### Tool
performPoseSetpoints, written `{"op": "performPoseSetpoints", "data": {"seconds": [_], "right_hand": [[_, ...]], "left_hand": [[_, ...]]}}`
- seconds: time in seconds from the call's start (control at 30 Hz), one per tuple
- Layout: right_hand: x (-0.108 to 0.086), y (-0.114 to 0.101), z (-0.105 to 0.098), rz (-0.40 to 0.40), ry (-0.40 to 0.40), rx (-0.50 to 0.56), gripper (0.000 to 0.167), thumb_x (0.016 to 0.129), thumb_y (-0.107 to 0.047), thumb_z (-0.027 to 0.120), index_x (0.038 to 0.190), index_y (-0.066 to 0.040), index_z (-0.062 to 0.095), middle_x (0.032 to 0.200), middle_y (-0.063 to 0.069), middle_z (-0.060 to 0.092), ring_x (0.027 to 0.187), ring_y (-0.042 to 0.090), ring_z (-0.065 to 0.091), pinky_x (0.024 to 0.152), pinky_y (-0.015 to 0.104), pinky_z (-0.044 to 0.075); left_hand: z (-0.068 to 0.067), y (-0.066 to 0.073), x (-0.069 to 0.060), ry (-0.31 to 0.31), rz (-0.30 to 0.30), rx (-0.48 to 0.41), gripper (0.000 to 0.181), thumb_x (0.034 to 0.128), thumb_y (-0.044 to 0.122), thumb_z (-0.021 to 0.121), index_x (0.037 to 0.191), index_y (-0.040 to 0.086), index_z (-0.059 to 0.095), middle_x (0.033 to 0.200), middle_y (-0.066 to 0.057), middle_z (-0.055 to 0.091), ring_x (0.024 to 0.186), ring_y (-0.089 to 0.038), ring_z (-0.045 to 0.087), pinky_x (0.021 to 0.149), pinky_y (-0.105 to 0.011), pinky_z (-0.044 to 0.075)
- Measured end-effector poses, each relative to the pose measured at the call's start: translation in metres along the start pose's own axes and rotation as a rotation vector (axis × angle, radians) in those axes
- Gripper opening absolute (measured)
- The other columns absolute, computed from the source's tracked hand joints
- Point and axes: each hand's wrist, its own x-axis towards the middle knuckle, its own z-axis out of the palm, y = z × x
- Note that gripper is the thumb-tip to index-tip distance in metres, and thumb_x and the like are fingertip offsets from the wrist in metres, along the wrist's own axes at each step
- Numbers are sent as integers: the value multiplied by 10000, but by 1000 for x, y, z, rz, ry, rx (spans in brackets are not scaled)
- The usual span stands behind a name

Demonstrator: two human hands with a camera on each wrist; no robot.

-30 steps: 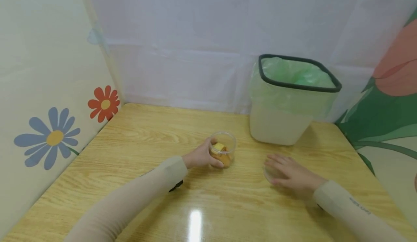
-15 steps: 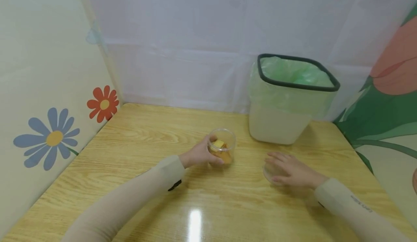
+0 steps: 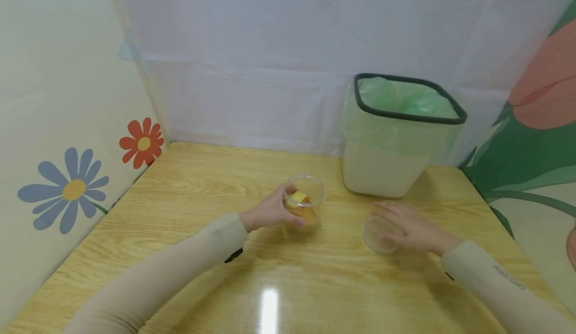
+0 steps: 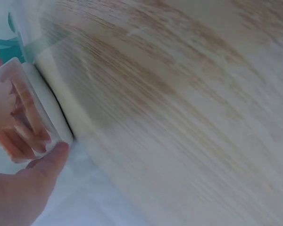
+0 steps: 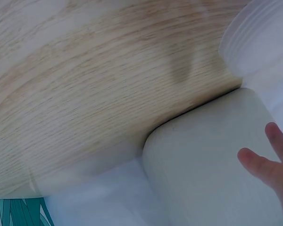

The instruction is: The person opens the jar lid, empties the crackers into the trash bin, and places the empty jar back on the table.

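Note:
A clear plastic cup (image 3: 309,208) with yellow and orange chunks in its lower part is gripped by my left hand (image 3: 267,210), fingers and thumb round its left side. In the left wrist view the cup (image 4: 23,113) is at the left edge, the thumb along its rim; I cannot tell if it touches the table. A round translucent lid (image 3: 379,236) lies right of the cup. My right hand (image 3: 411,228) is over the lid's right side, its fingers spread. In the right wrist view the fingers (image 5: 259,165) are apart from the lid (image 5: 262,42).
A pale bin (image 3: 382,169) with a dark rim and a green liner bag stands at the back right of the wood-grain table (image 3: 216,184). A white sheet (image 3: 247,64) hangs behind, and flower-printed walls flank both sides.
My right hand has drawn back to the right and its fingers have spread, so more of the lid shows. The cup in my left hand has shifted slightly up and left.

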Motion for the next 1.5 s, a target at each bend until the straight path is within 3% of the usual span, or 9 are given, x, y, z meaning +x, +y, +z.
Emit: {"op": "performPoseSetpoints", "data": {"seconds": [0.57,0.93,1.5], "right_hand": [[2,-1,-10,12,-7,-10,531,906,-272,685,1328,14,538,1391,234,472,1235,417,446,929,644,370],[2,-2,-14,60,-34,6,537,905,-264,686,1346,0,527,1419,227,446,1258,420,417,963,657,327],[4,-4,-27,50,-4,-19,513,897,-239,694,1331,-13,540,1400,217,473,1236,408,451,937,654,363]], "left_hand": [[-2,5,-4,8,-14,-24,979,732,171,869,1481,12,260,1523,-150,294,1359,-336,329,1080,-517,323],[-4,9,-6,6,11,-20,888,743,155,860,1435,37,317,1433,-117,390,1290,-295,402,1057,-507,347],[-8,15,-9,-30,9,-47,828,766,128,837,1411,25,328,1472,-158,344,1283,-313,416,1067,-504,342]]}}
